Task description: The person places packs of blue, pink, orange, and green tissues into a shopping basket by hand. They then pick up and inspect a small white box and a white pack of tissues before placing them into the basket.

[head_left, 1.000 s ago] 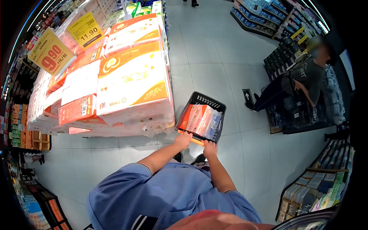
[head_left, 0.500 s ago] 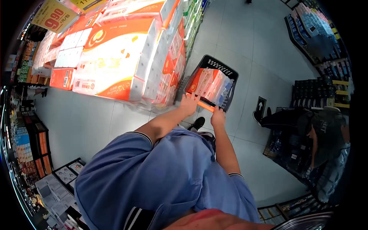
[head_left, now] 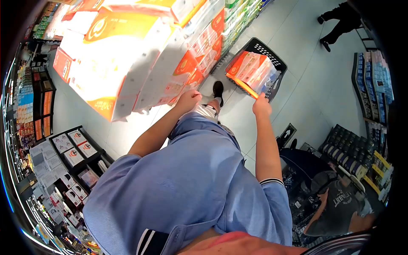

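Note:
My right hand [head_left: 262, 106] is closed round the near end of the orange handle [head_left: 243, 86] of a dark plastic shopping basket [head_left: 280, 63]. Inside the basket lie orange-and-white tissue packs [head_left: 251, 68] and, beside them, a clear-wrapped item with blue on it [head_left: 270, 77]. My left hand [head_left: 188, 101] is off the handle, its fingers curled with nothing showing in them. It hangs close to the near side of a tall stack of orange-and-white tissue packs [head_left: 148, 80], which looks washed out by bright light.
Green-and-white packs [head_left: 240, 19] continue the stack farther along the aisle. A person's dark-clad legs [head_left: 342, 25] are at the upper right. Another person in a dark shirt [head_left: 331, 208] is low beside the right-hand shelves [head_left: 346, 148]. Boxed goods stand on a black display [head_left: 76, 148] at left.
My left hand has let go of the handle and drawn back left toward the stack. The view has shifted, with the basket now farther right. Walking legs have come into view at the upper right.

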`<state>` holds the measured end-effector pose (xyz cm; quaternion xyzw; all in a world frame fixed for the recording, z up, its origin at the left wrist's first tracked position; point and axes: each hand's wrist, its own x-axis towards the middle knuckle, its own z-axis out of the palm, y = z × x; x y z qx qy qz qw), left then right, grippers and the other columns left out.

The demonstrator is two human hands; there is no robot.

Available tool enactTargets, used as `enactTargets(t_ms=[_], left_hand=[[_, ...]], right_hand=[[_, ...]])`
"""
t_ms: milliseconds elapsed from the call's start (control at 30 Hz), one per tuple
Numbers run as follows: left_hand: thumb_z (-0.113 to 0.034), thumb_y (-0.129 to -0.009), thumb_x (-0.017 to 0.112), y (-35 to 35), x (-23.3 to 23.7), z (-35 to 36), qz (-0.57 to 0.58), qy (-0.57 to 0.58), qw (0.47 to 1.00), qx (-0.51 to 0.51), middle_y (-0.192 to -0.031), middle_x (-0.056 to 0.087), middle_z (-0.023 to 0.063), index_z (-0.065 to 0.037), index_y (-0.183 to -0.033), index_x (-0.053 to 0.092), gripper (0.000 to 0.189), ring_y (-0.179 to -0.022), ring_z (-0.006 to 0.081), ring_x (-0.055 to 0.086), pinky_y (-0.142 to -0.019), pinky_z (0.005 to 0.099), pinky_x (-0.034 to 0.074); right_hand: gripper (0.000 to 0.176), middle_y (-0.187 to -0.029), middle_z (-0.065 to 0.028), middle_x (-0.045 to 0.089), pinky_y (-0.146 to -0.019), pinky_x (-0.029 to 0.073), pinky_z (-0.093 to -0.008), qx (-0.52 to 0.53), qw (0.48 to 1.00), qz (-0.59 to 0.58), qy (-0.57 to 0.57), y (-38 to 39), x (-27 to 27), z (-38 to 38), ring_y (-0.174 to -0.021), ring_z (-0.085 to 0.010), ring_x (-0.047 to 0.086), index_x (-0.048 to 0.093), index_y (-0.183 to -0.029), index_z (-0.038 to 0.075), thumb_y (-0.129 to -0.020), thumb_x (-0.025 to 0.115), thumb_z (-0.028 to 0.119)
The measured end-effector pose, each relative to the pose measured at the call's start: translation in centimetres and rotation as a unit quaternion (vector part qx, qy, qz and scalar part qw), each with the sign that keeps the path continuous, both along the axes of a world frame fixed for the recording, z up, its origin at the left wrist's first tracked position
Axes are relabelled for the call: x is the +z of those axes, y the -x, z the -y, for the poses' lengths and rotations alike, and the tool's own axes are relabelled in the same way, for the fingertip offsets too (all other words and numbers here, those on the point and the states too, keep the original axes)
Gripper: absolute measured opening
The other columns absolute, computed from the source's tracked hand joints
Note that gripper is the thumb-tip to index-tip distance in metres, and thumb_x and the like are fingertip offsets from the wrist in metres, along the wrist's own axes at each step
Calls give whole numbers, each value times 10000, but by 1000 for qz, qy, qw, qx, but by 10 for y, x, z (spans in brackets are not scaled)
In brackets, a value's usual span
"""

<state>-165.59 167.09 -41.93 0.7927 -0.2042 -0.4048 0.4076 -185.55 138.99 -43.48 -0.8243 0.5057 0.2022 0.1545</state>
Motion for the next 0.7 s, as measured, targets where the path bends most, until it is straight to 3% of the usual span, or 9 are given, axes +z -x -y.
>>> enactTargets(t_ms=[33, 100, 167, 200, 300, 467, 567, 700], left_hand=[[-195, -873, 616, -3, 1, 14, -36, -17, 999, 31, -791, 632, 43, 3, -998, 656, 237, -701, 121, 611, -637, 277, 493], [-213, -867, 619, -13, -28, 38, 8, -29, 999, -19, -810, 657, 88, 7, -980, 661, 251, -735, 165, 643, -673, 301, 507], [-225, -858, 626, -17, -55, 65, 104, -27, 993, -56, -847, 681, 139, 16, -976, 662, 271, -784, 222, 667, -721, 329, 517], [-252, -843, 628, -23, -55, 82, 92, -44, 993, -62, -933, 691, 192, -12, -986, 673, 283, -898, 329, 670, -783, 386, 520], [-254, -842, 632, -48, -51, 138, 79, -89, 990, -69, -927, 690, 194, -11, -984, 671, 284, -896, 325, 670, -783, 385, 517], [-304, -838, 653, -84, -41, 195, 65, -12, 997, -43, -925, 696, 183, -10, -979, 672, 326, -889, 312, 673, -787, 387, 516], [-315, -830, 646, -93, -45, 212, 92, -71, 992, -48, -969, 694, 177, -39, -994, 681, 323, -917, 311, 670, -794, 390, 520], [-325, -819, 608, -103, -47, 219, 134, -118, 971, -157, -956, 693, 171, -67, -976, 689, 313, -902, 324, 666, -789, 428, 516]], right_hand=[[320, -1149, -162, 605, -814, 525, -472, 0, 1000, -6, 5, -6, 10, 11, -982, -374, 654, 476, -1200, 98, -945, 484, 290], [407, -1160, -165, 598, -844, 497, -479, 8, 998, -53, 19, -21, 27, 25, -1001, -359, 635, 474, -1233, 91, -921, 528, 347], [471, -1154, -166, 595, -884, 460, -480, 130, 985, -47, 101, -26, 25, 40, -1039, -345, 600, 469, -1278, 98, -902, 562, 366], [463, -1158, -169, 595, -897, 460, -483, 133, 989, -2, 64, -30, 23, 47, -1054, -351, 594, 470, -1256, 89, -907, 561, 379], [472, -1137, -172, 599, -891, 466, -487, 122, 990, 59, 43, -51, 11, 75, -1040, -363, 596, 471, -1245, 85, -905, 575, 396], [463, -1084, -163, 607, -861, 469, -488, 85, 996, 9, 39, -69, 14, 113, -1013, -361, 605, 476, -1248, 102, -912, 566, 406], [450, -1055, -162, 618, -844, 471, -482, 96, 993, 27, 57, -84, 12, 147, -993, -357, 614, 483, -1227, 103, -910, 567, 411], [388, -1001, -158, 640, -822, 466, -517, 109, 990, 57, 65, -103, -1, 199, -965, -359, 625, 503, -1158, 106, -919, 550, 409]])
